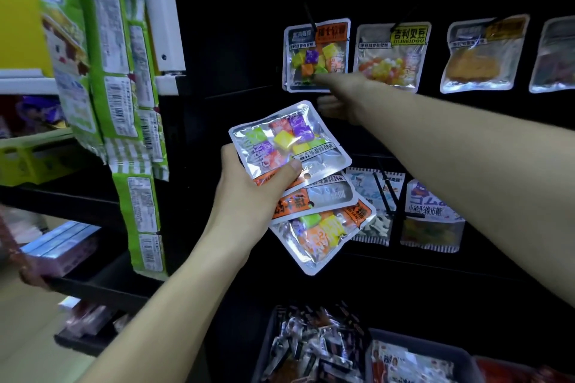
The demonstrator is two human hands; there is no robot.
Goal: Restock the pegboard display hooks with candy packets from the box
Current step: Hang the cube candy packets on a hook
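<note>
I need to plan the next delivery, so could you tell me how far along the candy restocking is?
Partly done: a cube-candy packet already hangs on the top-left hook, where the right hand reaches its lower edge. In hand: the left hand grips a fanned stack of matching packets, not yet hung. Left: those, and the box below holds more packets.
</note>
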